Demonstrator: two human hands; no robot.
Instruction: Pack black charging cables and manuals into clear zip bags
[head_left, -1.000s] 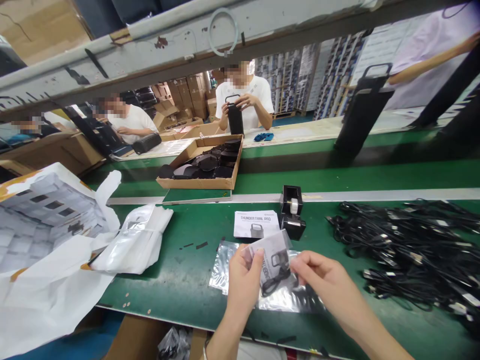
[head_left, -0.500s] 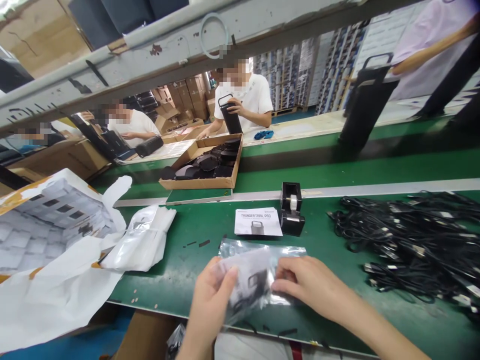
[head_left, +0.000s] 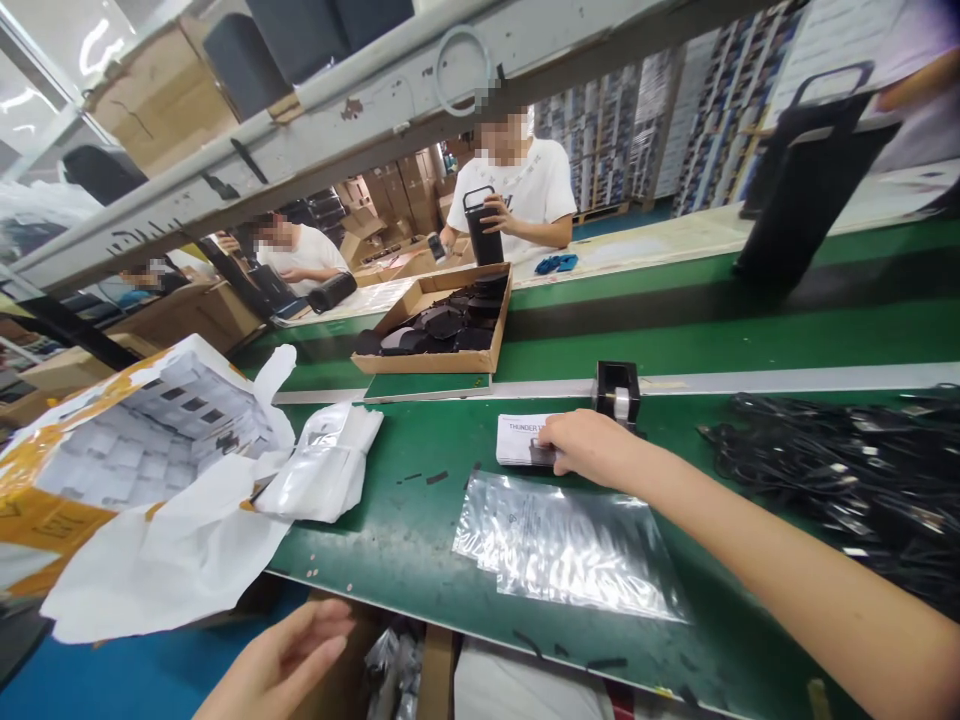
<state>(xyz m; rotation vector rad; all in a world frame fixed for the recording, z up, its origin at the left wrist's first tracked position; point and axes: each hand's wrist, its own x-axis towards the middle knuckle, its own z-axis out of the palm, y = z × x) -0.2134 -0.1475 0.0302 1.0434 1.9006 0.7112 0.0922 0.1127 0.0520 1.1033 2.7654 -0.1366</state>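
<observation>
Head view: the right hand (head_left: 589, 446) curls over printed leaflets (head_left: 516, 446), its grip unclear, behind clear bags (head_left: 574, 550) laid near the front edge of the desk (head_left: 409, 545), seemingly for easy reach; the left hand (head_left: 277, 660), empty, half-open, hangs past it.

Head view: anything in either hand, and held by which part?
Left hand: nothing. Right hand: at the right part of the THUNDER leaflet stack; grip can't be told.
</observation>
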